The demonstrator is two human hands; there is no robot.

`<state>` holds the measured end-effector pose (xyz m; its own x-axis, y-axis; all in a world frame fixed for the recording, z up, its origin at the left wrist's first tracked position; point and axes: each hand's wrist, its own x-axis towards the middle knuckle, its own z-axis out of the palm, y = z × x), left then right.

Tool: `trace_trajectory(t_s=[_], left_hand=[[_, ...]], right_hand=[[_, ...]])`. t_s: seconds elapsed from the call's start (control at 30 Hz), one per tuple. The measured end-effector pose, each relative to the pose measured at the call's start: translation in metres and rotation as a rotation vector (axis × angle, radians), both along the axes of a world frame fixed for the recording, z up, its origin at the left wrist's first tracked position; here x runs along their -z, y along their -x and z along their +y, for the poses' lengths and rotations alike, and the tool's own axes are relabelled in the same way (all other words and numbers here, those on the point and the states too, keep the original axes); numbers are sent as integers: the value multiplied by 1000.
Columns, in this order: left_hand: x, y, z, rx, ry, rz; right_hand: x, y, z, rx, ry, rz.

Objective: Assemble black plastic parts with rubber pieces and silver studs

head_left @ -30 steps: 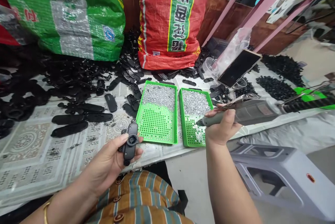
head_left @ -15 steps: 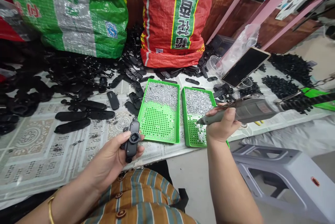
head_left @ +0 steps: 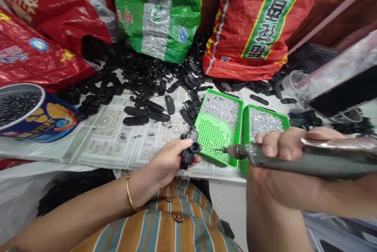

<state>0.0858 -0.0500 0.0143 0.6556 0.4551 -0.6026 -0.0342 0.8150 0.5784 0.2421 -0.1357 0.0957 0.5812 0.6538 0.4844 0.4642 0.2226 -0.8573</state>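
Observation:
My left hand (head_left: 172, 157) grips a black plastic part (head_left: 188, 150) with a round ring on its face, low at the centre of the view. On the right, my right hand (head_left: 278, 146) is wrapped round a grey electric screwdriver (head_left: 312, 161). The driver's thin tip points left, over the near part of a green tray (head_left: 240, 126), a short way to the right of the black part and apart from it. Small silvery screws fill the far half of that tray. Behind the driver stands a second green tray (head_left: 287, 119) with more screws, partly hidden.
Black parts (head_left: 153, 67) lie heaped at the back, below a green sack (head_left: 159, 16) and a red sack (head_left: 247, 24). A blue tub (head_left: 55, 120) of small dark pieces stands at the left. A phone (head_left: 347, 87) leans near a clear cup (head_left: 294, 81) at the right.
The view has turned left, bringing the blue tub and more red sacks in. My right hand has brought the screwdriver nearer the black part, with its tip now over the left tray.

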Motion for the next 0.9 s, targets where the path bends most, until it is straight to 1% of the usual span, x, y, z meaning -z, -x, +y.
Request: trace_trajectory(t_s=[0.07,0.1,0.13,0.2,0.33,0.4,0.53,0.7,0.9], left_hand=[[1,0,1,11,-13,-17],[1,0,1,23,-22,-29],[2,0,1,32,-32,-43],[2,0,0,28,-39,-64],[0,0,0,8,-22,-60],[0,-1,0,13,-25,-52],[-1,-1,-1,1,-17,-48],[-2,-1,-2,-23,-24,2],[0,-1,-6,-45,-41,-17]], right_hand=[[-9,16,12,-107,-34,180],[-12,22,17,-128,-67,264],[-13,27,22,-135,-59,293],[-11,33,31,-116,-46,286],[1,37,37,-99,-79,285],[6,38,38,-126,-110,335],[10,37,37,-195,-171,446],[16,36,37,-345,-294,510],[18,41,36,-406,-287,491]])
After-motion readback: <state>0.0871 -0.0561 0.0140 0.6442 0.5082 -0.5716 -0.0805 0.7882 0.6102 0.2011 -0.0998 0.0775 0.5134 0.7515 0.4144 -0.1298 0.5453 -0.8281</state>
